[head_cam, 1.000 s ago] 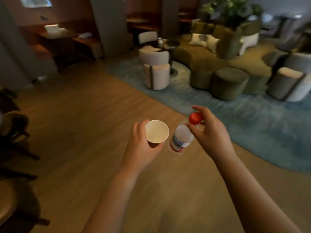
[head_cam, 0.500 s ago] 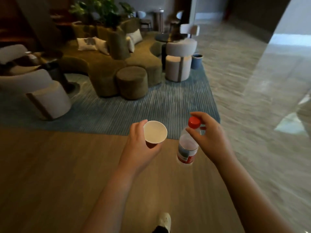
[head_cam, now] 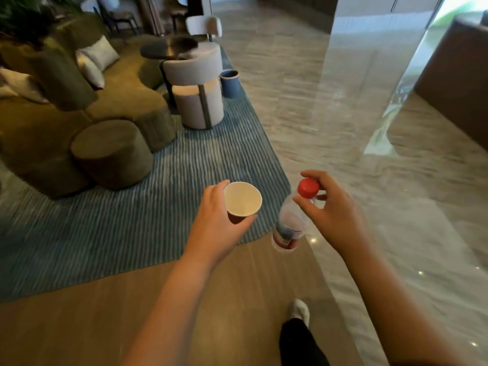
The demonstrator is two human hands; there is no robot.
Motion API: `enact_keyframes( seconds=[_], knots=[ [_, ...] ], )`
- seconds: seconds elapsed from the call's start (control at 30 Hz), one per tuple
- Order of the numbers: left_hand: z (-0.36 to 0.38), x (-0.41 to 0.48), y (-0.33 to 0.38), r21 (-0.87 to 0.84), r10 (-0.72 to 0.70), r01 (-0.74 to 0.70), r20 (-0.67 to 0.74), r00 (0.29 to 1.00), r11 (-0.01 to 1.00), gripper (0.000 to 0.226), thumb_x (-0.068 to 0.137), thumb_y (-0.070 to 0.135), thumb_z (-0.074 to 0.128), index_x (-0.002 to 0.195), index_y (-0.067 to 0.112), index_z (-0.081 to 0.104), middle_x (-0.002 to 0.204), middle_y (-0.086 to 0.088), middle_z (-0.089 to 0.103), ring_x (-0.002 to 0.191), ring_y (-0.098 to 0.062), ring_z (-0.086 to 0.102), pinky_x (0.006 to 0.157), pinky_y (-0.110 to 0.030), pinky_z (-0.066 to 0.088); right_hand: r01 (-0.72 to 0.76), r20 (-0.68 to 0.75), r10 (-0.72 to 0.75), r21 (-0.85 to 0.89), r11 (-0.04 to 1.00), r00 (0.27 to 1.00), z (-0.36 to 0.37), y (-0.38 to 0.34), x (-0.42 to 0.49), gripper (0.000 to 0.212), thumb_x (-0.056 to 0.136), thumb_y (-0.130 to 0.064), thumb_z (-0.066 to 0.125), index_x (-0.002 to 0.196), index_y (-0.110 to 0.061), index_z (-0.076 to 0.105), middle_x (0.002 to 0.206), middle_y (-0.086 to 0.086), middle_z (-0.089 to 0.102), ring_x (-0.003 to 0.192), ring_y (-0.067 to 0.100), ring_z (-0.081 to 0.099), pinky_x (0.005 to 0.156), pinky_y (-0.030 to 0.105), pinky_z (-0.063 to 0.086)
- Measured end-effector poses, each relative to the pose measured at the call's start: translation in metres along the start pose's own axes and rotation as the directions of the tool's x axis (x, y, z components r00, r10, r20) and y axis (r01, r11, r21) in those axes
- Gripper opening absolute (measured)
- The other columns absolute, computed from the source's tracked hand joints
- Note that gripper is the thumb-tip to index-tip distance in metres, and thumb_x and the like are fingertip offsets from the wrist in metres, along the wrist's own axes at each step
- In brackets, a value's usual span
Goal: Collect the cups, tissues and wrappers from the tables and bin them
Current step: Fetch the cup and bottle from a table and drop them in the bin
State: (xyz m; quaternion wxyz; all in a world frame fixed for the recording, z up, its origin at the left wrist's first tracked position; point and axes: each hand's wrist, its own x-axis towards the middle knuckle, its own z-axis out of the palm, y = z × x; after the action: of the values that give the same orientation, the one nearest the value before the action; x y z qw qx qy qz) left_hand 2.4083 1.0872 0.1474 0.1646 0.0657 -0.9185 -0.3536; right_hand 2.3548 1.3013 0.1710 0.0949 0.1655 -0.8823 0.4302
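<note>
Finding: no text, brand, number or sign is legible. The only printed surface is the label (head_cam: 284,235) wrapped round the lower part of the plastic bottle (head_cam: 293,217). It shows bands of red, white and blue, and its lettering is too blurred to read. The paper cup (head_cam: 241,198) has a plain white inside and a red outer wall, with nothing readable on either
</note>
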Motion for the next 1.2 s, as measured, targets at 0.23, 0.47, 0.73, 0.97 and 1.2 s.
enact_keyframes(
  seconds=[0.23, 0.47, 0.73, 0.97, 1.2],
  knots=[
    [0.084, 0.175, 0.027, 0.018, -0.050, 0.050, 0.010, 0.999, 0.999, 0.084, 0.071, 0.057, 0.068, 0.136, 0.038, 0.019, 0.124, 0.022, 0.025, 0.102, 0.007, 0.027, 0.084, -0.024, 0.033, -0.008, 0.067, 0.008, -0.001, 1.000, 0.998, -0.016, 0.092, 0.179, 0.042, 0.082, -0.034, 0.067, 0.120, -0.034, 0.050, 0.109, -0.020, 0.054, 0.097, 0.001, 0.052, 0.077, 0.010, 0.036],
    [0.116, 0.320, 0.017, 0.055, -0.126, 0.129, -0.062, 0.990, 0.990, 0.078, 0.069, 0.054, 0.072, 0.130, 0.037, 0.027, 0.120, 0.019, 0.029, 0.096, 0.006, 0.028, 0.081, -0.025, 0.034, 0.036, 0.110, -0.039, 0.029, 0.999, 0.993, -0.002, 0.139, 0.349, 0.042, 0.083, -0.033, 0.067, 0.121, -0.033, 0.050, 0.114, -0.018, 0.052, 0.102, 0.003, 0.052, 0.085, 0.020, 0.042],
    [0.162, 0.522, -0.053, -0.028, -0.190, 0.188, -0.156, 0.969, 0.982, 0.078, 0.069, 0.052, 0.072, 0.131, 0.033, 0.028, 0.112, 0.021, 0.026, 0.099, 0.002, 0.033, 0.078, -0.023, 0.034, 0.071, 0.149, -0.079, 0.061, 0.996, 0.986, 0.073, 0.200, 0.563, 0.043, 0.079, -0.031, 0.070, 0.119, -0.031, 0.052, 0.115, -0.012, 0.056, 0.102, 0.010, 0.055, 0.088, 0.034, 0.050],
    [0.191, 0.736, -0.084, -0.017, -0.197, 0.196, -0.136, 0.971, 0.980, 0.085, 0.072, 0.059, 0.065, 0.138, 0.036, 0.016, 0.133, 0.014, 0.026, 0.112, -0.006, 0.034, 0.080, -0.026, 0.033, 0.132, 0.173, -0.130, -0.004, 0.991, 0.976, 0.114, 0.218, 0.765, 0.044, 0.075, -0.043, 0.061, 0.117, -0.036, 0.051, 0.113, -0.017, 0.054, 0.102, 0.008, 0.055, 0.088, 0.038, 0.051],
    [0.234, 0.912, -0.120, 0.034, -0.130, 0.134, -0.101, 0.986, 0.990, 0.075, 0.076, 0.049, 0.067, 0.135, 0.030, 0.024, 0.127, 0.012, 0.028, 0.109, -0.005, 0.036, 0.078, -0.025, 0.036, 0.081, 0.114, -0.084, 0.037, 0.996, 0.990, 0.159, 0.278, 0.932, 0.041, 0.076, -0.042, 0.062, 0.116, -0.035, 0.053, 0.109, -0.015, 0.057, 0.094, 0.005, 0.057, 0.080, 0.035, 0.053]
  ],
)
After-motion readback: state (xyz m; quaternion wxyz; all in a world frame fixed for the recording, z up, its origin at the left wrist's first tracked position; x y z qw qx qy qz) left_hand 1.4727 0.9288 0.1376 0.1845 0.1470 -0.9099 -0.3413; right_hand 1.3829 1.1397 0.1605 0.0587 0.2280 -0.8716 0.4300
